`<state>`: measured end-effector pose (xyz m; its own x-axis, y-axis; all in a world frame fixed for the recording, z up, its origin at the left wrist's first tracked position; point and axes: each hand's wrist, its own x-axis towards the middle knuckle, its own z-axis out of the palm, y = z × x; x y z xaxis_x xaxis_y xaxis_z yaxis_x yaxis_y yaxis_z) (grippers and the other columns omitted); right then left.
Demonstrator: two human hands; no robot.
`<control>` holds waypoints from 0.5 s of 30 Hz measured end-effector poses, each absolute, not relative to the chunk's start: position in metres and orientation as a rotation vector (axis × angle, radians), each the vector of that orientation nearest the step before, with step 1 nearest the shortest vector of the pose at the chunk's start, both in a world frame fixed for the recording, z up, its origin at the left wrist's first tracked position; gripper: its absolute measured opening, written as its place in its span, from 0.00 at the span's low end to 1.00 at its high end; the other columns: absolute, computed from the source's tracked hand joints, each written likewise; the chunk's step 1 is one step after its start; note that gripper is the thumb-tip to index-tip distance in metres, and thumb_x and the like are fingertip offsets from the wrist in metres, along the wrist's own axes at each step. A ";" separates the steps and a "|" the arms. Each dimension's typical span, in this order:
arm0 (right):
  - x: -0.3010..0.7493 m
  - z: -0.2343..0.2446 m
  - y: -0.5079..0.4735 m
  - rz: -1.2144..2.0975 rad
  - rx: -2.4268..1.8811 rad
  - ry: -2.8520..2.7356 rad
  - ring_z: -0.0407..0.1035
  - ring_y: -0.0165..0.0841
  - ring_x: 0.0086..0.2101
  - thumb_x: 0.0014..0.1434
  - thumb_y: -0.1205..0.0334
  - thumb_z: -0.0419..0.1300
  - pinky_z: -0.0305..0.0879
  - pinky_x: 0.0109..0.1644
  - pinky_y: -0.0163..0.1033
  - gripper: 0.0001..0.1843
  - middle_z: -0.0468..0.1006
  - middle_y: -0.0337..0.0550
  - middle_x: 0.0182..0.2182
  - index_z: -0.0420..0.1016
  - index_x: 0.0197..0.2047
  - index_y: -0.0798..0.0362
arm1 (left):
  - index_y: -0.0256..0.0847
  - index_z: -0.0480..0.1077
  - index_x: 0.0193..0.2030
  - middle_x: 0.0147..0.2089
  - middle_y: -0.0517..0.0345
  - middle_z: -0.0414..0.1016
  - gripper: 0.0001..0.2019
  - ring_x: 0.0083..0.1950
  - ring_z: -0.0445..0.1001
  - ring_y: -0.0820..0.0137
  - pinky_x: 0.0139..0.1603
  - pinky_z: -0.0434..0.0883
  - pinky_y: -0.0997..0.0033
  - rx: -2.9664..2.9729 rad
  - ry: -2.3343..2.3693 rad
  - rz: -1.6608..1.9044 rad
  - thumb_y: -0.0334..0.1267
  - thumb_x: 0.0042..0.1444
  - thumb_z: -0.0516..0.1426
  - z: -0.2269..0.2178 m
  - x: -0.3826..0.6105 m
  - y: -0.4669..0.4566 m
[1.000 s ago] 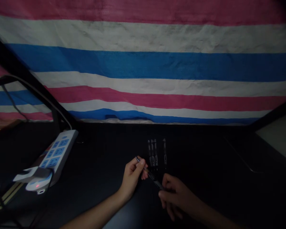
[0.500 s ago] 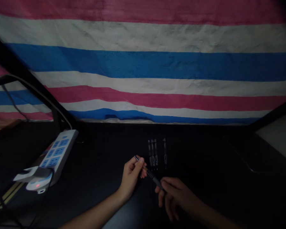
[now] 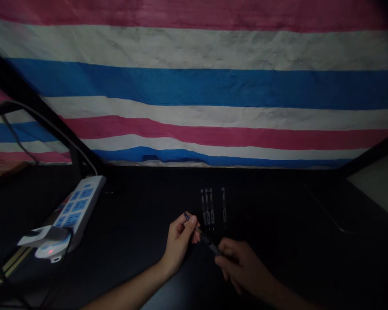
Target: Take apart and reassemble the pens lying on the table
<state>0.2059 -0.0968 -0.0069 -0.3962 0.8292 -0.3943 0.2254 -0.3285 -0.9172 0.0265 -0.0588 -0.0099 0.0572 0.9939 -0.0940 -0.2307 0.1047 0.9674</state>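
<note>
Between my two hands a dark pen slants down to the right. My left hand pinches its upper end between thumb and fingers, with the tip poking out past them. At the lower end, the fingers of my right hand close around the pen's darker grip part. Just beyond the hands several pens lie side by side on the black table. One more pen lies slightly apart to their right.
On the left a white power strip with a plugged-in adapter and cables rests on the table. A striped sheet hangs behind. A dark flat object lies at the right.
My right hand's fingers have shifted and curled more tightly around the pen's lower end. My left hand and the pens on the table are nearly unmoved.
</note>
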 end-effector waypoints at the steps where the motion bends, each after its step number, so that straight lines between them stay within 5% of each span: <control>1: 0.206 -0.005 -0.097 1.760 -1.384 -1.468 0.55 0.19 0.09 0.56 0.54 0.56 0.48 0.12 0.24 0.13 0.70 0.31 0.17 0.62 0.28 0.53 | 0.35 0.68 0.28 0.18 0.63 0.68 0.18 0.19 0.64 0.78 0.22 0.62 0.80 0.983 1.030 1.207 0.51 0.55 0.59 -0.010 0.026 -0.059; 9: 0.212 -0.017 -0.088 2.357 -1.087 -1.175 0.54 0.21 0.06 0.54 0.43 0.55 0.41 0.10 0.25 0.21 0.69 0.34 0.11 0.65 0.29 0.55 | 0.35 0.69 0.30 0.20 0.62 0.67 0.18 0.21 0.64 0.78 0.23 0.61 0.79 0.956 0.881 1.179 0.51 0.56 0.58 -0.017 0.023 -0.060; 15: 0.213 -0.017 -0.087 2.215 -1.121 -1.149 0.56 0.21 0.08 0.56 0.44 0.54 0.42 0.10 0.25 0.20 0.72 0.35 0.14 0.65 0.32 0.56 | 0.37 0.69 0.35 0.26 0.61 0.67 0.13 0.27 0.65 0.77 0.30 0.63 0.78 1.035 0.818 1.191 0.46 0.59 0.57 -0.012 0.025 -0.062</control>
